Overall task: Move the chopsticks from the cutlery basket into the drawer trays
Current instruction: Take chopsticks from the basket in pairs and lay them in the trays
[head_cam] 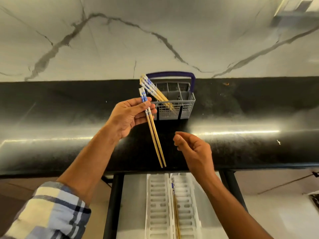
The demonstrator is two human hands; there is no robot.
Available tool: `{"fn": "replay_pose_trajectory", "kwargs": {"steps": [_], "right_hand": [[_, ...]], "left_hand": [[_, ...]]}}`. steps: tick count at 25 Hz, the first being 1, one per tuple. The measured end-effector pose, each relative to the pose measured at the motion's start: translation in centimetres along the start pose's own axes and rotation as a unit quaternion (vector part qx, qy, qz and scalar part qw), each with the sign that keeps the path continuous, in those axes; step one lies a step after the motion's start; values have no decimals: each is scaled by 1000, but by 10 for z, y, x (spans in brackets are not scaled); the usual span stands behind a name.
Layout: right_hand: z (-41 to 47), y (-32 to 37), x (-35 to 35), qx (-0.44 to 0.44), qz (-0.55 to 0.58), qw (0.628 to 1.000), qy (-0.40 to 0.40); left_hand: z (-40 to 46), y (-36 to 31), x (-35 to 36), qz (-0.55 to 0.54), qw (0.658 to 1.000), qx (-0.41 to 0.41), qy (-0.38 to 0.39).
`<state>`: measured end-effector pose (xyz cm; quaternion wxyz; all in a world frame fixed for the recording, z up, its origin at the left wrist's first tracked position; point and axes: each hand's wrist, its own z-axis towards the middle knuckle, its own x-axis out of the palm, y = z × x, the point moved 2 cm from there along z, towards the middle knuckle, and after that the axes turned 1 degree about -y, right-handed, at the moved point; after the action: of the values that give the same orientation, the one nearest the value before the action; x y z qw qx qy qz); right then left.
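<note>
My left hand [128, 116] pinches a pair of wooden chopsticks [154, 135] with blue-and-white tops, their tips pointing down toward the counter's front edge. Behind it, several more chopsticks [156, 94] lean left out of the grey cutlery basket [183, 107] with a dark blue handle. My right hand [193, 149] hovers over the counter with loosely curled fingers and holds nothing. Below the counter two white slotted drawer trays [158, 204] lie side by side; a chopstick [176, 214] lies at the left edge of the right tray.
The basket stands on a glossy black counter [241, 135] against a white marble wall. The open drawer [133, 204] under the counter has a black frame [113, 204] and a pale floor. A black leg [233, 190] stands right of the trays.
</note>
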<state>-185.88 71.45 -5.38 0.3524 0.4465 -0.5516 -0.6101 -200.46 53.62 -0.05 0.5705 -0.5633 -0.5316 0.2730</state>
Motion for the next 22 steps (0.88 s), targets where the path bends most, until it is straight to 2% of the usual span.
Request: {"fn": "replay_pose_trajectory", "kwargs": {"steps": [3, 7, 10, 17, 22], "right_hand": [[28, 44, 15, -32, 27, 998, 54], [49, 77, 24, -88, 21, 995, 32], [55, 88, 23, -64, 52, 996, 31], [53, 75, 20, -24, 91, 994, 57], [36, 41, 24, 21, 116, 990, 74]], "left_hand": [[11, -40, 28, 9, 999, 30, 21], [15, -83, 57, 9, 997, 67, 39], [14, -95, 67, 18, 995, 82, 46], [7, -84, 65, 33, 997, 70, 30], [-9, -34, 51, 43, 998, 37, 3]]}}
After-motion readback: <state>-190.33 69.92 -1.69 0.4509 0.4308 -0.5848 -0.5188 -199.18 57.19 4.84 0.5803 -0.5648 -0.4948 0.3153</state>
